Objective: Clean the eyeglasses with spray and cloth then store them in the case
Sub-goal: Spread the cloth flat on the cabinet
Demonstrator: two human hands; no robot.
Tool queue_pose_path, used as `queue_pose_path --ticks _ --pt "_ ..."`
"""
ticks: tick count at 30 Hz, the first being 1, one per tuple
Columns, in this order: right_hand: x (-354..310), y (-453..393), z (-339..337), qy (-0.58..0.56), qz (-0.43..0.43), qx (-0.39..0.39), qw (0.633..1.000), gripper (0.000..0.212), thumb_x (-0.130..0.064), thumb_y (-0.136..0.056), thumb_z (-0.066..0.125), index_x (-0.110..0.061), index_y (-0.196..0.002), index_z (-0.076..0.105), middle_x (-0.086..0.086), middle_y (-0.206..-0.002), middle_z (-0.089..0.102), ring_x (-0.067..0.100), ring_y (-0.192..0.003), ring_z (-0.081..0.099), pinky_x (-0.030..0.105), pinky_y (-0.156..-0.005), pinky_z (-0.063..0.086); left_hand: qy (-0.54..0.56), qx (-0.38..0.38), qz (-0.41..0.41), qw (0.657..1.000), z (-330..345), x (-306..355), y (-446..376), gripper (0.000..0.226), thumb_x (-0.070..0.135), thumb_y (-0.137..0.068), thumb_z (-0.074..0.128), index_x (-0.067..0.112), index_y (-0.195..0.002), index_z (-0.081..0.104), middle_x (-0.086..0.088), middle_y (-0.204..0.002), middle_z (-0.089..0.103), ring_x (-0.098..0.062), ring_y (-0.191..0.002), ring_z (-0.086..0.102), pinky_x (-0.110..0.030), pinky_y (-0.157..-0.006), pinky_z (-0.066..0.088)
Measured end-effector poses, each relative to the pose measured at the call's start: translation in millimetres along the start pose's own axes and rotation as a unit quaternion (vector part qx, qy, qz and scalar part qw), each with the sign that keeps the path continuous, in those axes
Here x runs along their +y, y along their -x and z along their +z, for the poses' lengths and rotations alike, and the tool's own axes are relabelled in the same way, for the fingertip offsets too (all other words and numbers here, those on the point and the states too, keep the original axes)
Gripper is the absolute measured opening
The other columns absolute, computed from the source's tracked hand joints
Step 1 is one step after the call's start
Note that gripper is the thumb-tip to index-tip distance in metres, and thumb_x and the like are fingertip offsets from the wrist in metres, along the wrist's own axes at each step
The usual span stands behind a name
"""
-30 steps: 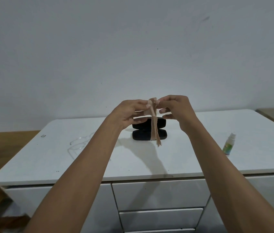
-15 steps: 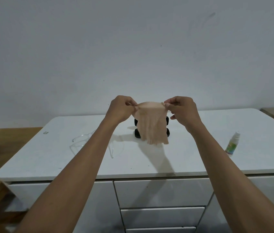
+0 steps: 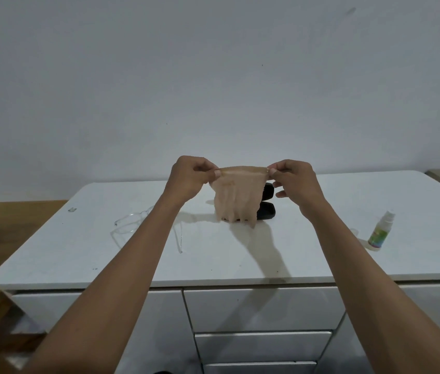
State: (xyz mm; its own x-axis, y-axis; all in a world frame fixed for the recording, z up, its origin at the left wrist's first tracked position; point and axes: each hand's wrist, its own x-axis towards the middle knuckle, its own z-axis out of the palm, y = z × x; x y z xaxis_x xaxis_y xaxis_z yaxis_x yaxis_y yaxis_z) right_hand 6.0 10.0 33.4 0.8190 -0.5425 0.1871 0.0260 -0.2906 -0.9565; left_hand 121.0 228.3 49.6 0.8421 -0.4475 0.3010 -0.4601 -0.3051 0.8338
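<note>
Left hand: the left hand point(image 3: 188, 177) was raised over the table, its thumb and forefinger pinching the upper left corner of the cloth, the other fingers curled in.
Right hand: the right hand point(image 3: 293, 179) was held at the same height, pinching the upper right corner of the cloth between thumb and forefinger; its lower fingers stuck out a little underneath.
Hands together: they were held apart, with the top edge of the cloth pulled taut between them.
Cloth: the beige cloth point(image 3: 236, 197) hung down from that edge in soft folds, clear of the table, its lower edge ragged and uneven.
Case: the black case point(image 3: 266, 209) sat on the table right behind the cloth, mostly hidden by it; only its right end showed, in two dark halves one above the other, so it looked open.
Eyeglasses: the clear-framed eyeglasses point(image 3: 128, 224) lay on the table to the left, partly behind the left forearm, well apart from the case.
Spray: the small spray bottle point(image 3: 380, 230) stood upright near the right end of the table, away from both hands.
Table: a white table point(image 3: 321, 255) with drawers in its front, set against a plain pale wall point(image 3: 213, 76).
</note>
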Motion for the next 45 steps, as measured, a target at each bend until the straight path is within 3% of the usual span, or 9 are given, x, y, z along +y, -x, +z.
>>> queue_pose_path --ticks 5,11,20,23,26,29,33,36,45 --pt "16.0 13.7 -7.3 0.012 0.036 -0.071 0.997 0.011 -0.012 -0.098 0.064 -0.013 -0.090 0.073 0.000 -0.086 0.073 0.015 -0.074 0.063 0.027 -0.062 0.054 -0.022 -0.130 -0.036 0.991 -4.1 -14.1 13.6 0.001 0.011 -0.085 0.080 0.010 -0.086 0.080 -0.004 -0.074 0.070 -0.011 -0.067 0.059 -0.030 -0.068 0.048" --pt "30.5 35.4 -16.3 0.090 0.087 -0.208 0.970 0.013 -0.006 -0.097 0.063 -0.008 -0.092 0.075 0.001 -0.089 0.076 0.014 -0.078 0.064 0.029 -0.071 0.054 -0.094 -0.272 -0.079 0.955 0.3 -31.2 39.1 0.010 0.013 -0.082 0.082 0.022 -0.081 0.083 0.001 -0.071 0.072 -0.013 -0.069 0.061 -0.030 -0.068 0.052" --pt "34.8 60.7 -20.3 0.235 0.142 -0.331 0.903 0.018 -0.002 -0.088 0.065 -0.014 -0.084 0.079 0.008 -0.102 0.080 0.012 -0.080 0.067 0.027 -0.069 0.057 -0.166 -0.358 -0.106 0.913 21.3 -38.7 78.5 0.009 0.014 -0.082 0.082 0.021 -0.088 0.084 -0.002 -0.076 0.073 -0.012 -0.067 0.059 -0.023 -0.063 0.052" --pt "37.5 63.4 -21.0 0.243 0.170 -0.344 0.891 0.011 -0.010 -0.087 0.072 -0.015 -0.091 0.081 0.007 -0.100 0.081 0.013 -0.080 0.071 0.027 -0.066 0.058 -0.161 -0.384 -0.120 0.901 23.8 -36.4 85.0 0.008 0.027 -0.084 0.083 0.020 -0.086 0.084 0.002 -0.075 0.076 -0.008 -0.064 0.060 -0.021 -0.063 0.052" --pt "41.5 60.1 -20.3 0.247 0.174 -0.320 0.898 0.011 -0.014 -0.087 0.075 -0.013 -0.096 0.081 0.004 -0.094 0.082 0.011 -0.076 0.071 0.026 -0.062 0.057 -0.152 -0.360 -0.123 0.912 24.9 -36.5 84.2 0.026 0.043 -0.088 0.077 0.018 -0.088 0.083 0.005 -0.071 0.076 -0.006 -0.061 0.063 -0.020 -0.062 0.052" --pt "49.8 52.5 -14.5 0.249 0.144 -0.247 0.925 0.007 -0.013 -0.088 0.075 -0.013 -0.093 0.080 -0.001 -0.086 0.080 0.010 -0.072 0.069 0.023 -0.057 0.055 -0.160 -0.270 -0.104 0.944 29.1 -43.8 76.0 0.024 0.042 -0.089 0.076 0.018 -0.085 0.082 0.007 -0.070 0.076 -0.009 -0.065 0.067 -0.022 -0.063 0.050" --pt "62.4 42.2 6.0 0.276 0.060 -0.137 0.949 0.010 -0.012 -0.092 0.071 -0.017 -0.095 0.079 0.002 -0.098 0.074 0.013 -0.080 0.065 0.022 -0.067 0.050 -0.218 -0.161 -0.073 0.960 39.9 -54.1 62.4 0.020 0.027 -0.084 0.083 0.018 -0.100 0.078 0.002 -0.099 0.075 -0.018 -0.091 0.068 -0.025 -0.072 0.047" --pt "67.8 36.4 24.1 0.349 0.004 -0.110 0.931 0.024 -0.009 -0.095 0.064 -0.017 -0.112 0.079 0.007 -0.117 0.074 0.024 -0.102 0.068 0.030 -0.087 0.053 -0.266 -0.161 -0.040 0.950 50.4 -57.4 56.0 0.042 0.031 -0.083 0.082 0.019 -0.122 0.072 -0.001 -0.123 0.071 -0.020 -0.105 0.066 -0.032 -0.090 0.051" --pt "72.1 30.3 33.4 0.442 0.000 -0.147 0.885 0.027 -0.034 -0.090 0.070 -0.038 -0.117 0.075 0.001 -0.124 0.066 0.023 -0.111 0.064 0.034 -0.084 0.053 -0.381 -0.181 0.020 0.907 54.3 -74.7 51.2 0.051 0.057 -0.087 0.070 0.018 -0.120 0.072 -0.004 -0.121 0.070 -0.027 -0.116 0.055 -0.046 -0.096 0.050"
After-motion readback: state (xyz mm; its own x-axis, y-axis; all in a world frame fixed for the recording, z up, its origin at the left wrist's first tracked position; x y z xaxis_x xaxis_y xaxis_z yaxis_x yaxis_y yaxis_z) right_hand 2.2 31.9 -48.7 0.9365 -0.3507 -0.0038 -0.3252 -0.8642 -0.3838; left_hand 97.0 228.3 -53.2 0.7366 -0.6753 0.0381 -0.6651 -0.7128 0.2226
